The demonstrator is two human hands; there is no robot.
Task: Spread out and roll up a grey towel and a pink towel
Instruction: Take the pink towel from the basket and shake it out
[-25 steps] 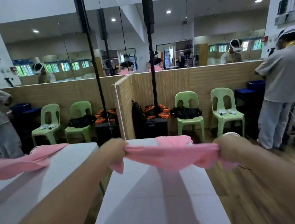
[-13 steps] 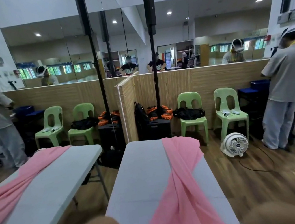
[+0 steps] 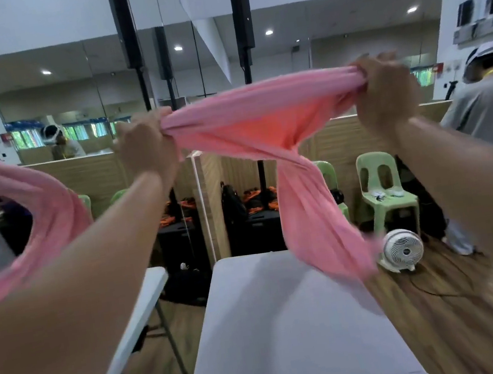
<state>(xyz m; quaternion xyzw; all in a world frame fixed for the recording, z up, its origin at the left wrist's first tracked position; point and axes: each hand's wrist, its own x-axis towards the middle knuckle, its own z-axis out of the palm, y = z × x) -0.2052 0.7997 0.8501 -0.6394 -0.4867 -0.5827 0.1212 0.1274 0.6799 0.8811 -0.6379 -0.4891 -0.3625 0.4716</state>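
The pink towel hangs in the air, stretched between my two raised hands above the white table. My left hand grips one bunched end, and my right hand grips the other. The middle of the towel sags, and a long twisted tail drops to the table's far right corner. A mirror on the left repeats the towel and the table. No grey towel is in view.
A small white fan stands on the wooden floor right of the table. Green plastic chairs line the wooden partition behind, with black bags between them. A person in grey stands at the far right.
Half a second ago the pink towel lay lengthwise on the table with my hands low at the near edge. Now both hands have swung it up, and only its tail hangs near the table.
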